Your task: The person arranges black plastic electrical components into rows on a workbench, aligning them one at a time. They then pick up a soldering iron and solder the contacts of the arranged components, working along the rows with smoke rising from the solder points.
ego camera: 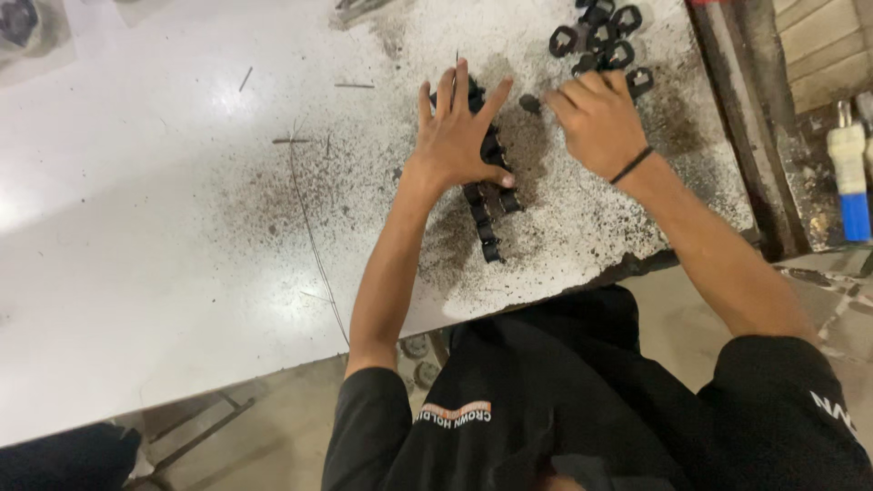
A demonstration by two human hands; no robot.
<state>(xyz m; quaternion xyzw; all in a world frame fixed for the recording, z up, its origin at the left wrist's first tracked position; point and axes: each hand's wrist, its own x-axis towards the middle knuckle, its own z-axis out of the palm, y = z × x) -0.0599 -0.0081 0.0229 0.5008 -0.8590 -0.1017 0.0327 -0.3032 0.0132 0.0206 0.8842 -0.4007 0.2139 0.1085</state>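
From the head camera, you were in the middle of laying out a row of small black parts on the white desk (164,273), as far as I could judge. The row of black parts (486,214) ran from under your left palm down toward the near edge of the desk, over a patch of dark grime.

Your left hand (459,136) lay flat on the upper end of that row. Its fingers (446,91) were spread wide and straight, pressing down rather than gripping; nothing was closed inside that hand. The thumb rested against the side of the row, beside the parts at its lower edge.

Your right hand (596,123) was just to the right, knuckles up, fingers curled inward. A single dark piece (529,104) lay at its fingertips, between the two hands, touching or nearly touching them. Whether you had pinched it or only nudged it, I could not tell, because the hand's back hid the fingertips.

The loose pile of black clips (605,41) sat just beyond your right hand, near the far edge of the desk, one clip touching the knuckles.

My reading: the next move called for keeping the row pinned steady with the left hand while the right brought one piece square to the row's end, without knocking the rest out of line.
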